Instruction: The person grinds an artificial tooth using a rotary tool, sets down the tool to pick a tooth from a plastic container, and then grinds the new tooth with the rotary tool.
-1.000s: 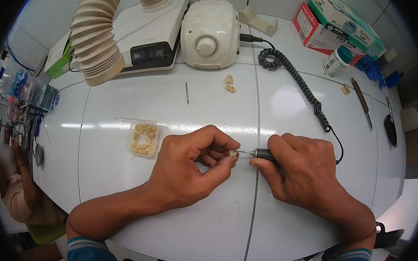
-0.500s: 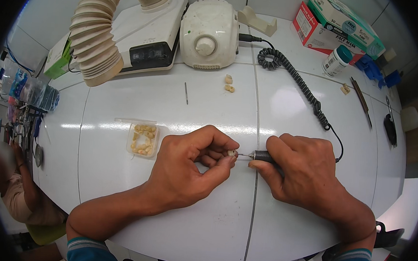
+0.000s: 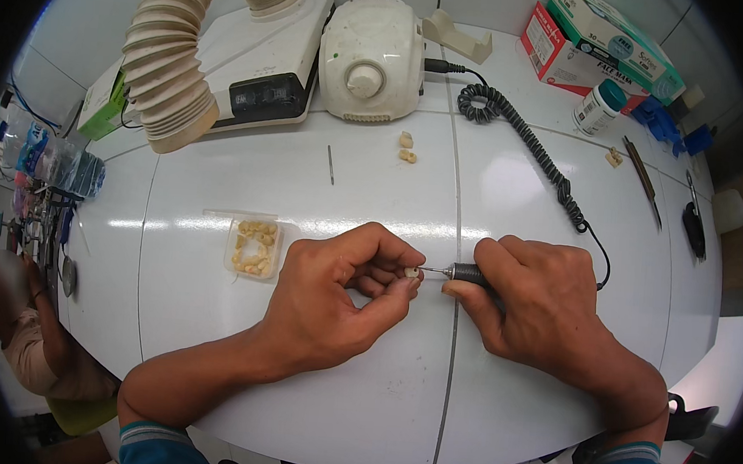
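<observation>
Between the thumb and fingertips of my left hand (image 3: 346, 294) is a small off-white dental crown (image 3: 411, 273). My right hand (image 3: 537, 302) is wrapped round a black rotary handpiece (image 3: 468, 274), pointing left. Its thin metal bur (image 3: 434, 271) reaches the crown at my left fingertips; whether the tip touches it I cannot tell. A black coiled cord (image 3: 546, 162) runs from the handpiece up to the cream control unit (image 3: 372, 62). Left of my left hand stands a clear plastic box (image 3: 256, 249) with several yellowish tooth pieces in it.
Farther back lie a loose bur (image 3: 330, 165) and two tooth pieces (image 3: 406, 146). A ribbed suction hose (image 3: 169, 58) hangs at the back left. Mask boxes (image 3: 604, 51), a white jar (image 3: 598, 108) and a brown-handled carver (image 3: 643, 180) are at the right. Another person (image 3: 42, 339) sits at the far left.
The handpiece has tilted very slightly, and its bur meets the crown a little higher. My left hand and the crown are nearly still.
</observation>
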Motion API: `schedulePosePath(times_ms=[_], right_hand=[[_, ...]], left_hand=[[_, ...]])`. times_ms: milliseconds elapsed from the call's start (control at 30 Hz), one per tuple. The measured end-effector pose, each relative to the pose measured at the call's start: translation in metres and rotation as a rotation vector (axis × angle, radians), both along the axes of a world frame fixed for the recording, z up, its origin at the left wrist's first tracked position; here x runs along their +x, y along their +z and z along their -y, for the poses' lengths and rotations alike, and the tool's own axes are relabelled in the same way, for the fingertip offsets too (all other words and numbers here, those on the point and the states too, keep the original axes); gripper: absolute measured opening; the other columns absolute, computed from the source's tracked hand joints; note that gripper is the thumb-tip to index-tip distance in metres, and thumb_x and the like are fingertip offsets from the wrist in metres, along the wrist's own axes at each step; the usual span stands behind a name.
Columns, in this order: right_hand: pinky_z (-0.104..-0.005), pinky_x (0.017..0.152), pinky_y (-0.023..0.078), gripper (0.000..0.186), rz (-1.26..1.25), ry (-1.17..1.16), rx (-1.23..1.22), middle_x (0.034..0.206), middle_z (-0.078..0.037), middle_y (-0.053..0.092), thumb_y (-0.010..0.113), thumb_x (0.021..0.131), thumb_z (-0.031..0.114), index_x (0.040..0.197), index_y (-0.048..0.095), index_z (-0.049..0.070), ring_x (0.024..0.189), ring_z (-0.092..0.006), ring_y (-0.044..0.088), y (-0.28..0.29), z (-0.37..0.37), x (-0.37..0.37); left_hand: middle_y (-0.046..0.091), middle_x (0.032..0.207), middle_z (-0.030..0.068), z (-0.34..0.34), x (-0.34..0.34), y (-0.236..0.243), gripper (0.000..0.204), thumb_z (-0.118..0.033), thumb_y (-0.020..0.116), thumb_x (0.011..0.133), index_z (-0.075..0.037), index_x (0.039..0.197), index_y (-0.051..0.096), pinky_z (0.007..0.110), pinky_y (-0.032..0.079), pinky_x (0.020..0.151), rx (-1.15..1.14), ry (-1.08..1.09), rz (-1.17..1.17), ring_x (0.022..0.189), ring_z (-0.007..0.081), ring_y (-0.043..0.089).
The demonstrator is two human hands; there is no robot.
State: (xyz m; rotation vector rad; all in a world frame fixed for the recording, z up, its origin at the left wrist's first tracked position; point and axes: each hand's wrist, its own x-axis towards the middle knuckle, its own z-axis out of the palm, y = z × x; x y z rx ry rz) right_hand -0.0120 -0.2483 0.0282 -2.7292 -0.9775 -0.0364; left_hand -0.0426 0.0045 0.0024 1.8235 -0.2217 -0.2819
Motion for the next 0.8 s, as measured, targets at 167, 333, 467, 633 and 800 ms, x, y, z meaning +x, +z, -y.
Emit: schedulePosePath(times_ms=[167,333,467,633,800], right_hand=[[-0.0403,0.048,0.045,0.043,0.003,0.016,-0.003,0.065,-0.005,0.064,0.08,0.101,0.045,0.082,0.066,0.009,0.052,-0.0247,0.065,-0.001,0.0006,0.0002],[-0.0403,0.048,0.045,0.043,-0.002,0.033,0.005,0.065,-0.005,0.064,0.08,0.101,0.045,0.082,0.066,0.009,0.052,-0.0249,0.064,-0.0019,0.0016,0.0008],[-0.0404,0.048,0.045,0.043,0.007,0.021,0.004,0.064,-0.005,0.064,0.08,0.101,0.045,0.081,0.065,0.009,0.052,-0.025,0.064,-0.0015,0.0014,0.001],[-0.0403,0.048,0.046,0.043,0.019,0.01,-0.004,0.064,-0.005,0.063,0.08,0.1,0.045,0.081,0.065,0.009,0.052,-0.0249,0.064,-0.0029,0.001,0.0004],[-0.0403,0.048,0.045,0.043,0.001,0.035,0.004,0.064,-0.005,0.063,0.08,0.101,0.045,0.081,0.065,0.01,0.052,-0.0251,0.064,-0.002,0.0019,0.0013]], left_hand=[[0.081,0.11,0.0143,-0.0002,-0.0001,-0.0008,0.02,0.006,0.07,0.099,0.007,0.119,0.07,0.027,0.065,0.091,-0.012,-0.012,-0.001,0.104,0.018,0.082],[0.081,0.11,0.0148,0.0004,-0.0002,0.0008,0.021,0.006,0.07,0.099,0.007,0.12,0.07,0.028,0.065,0.091,-0.004,-0.017,0.002,0.104,0.0181,0.082],[0.081,0.11,0.015,-0.0002,-0.0002,0.0006,0.021,0.006,0.069,0.099,0.007,0.12,0.07,0.028,0.065,0.091,-0.01,-0.021,0.0,0.104,0.0184,0.082],[0.081,0.11,0.0151,0.0001,-0.0001,0.0003,0.021,0.006,0.069,0.099,0.007,0.12,0.07,0.028,0.066,0.091,-0.013,-0.024,0.004,0.104,0.0187,0.082],[0.081,0.11,0.0153,0.0003,-0.0002,0.0004,0.02,0.006,0.069,0.099,0.007,0.12,0.07,0.028,0.066,0.091,-0.01,-0.03,0.015,0.104,0.0188,0.082]])
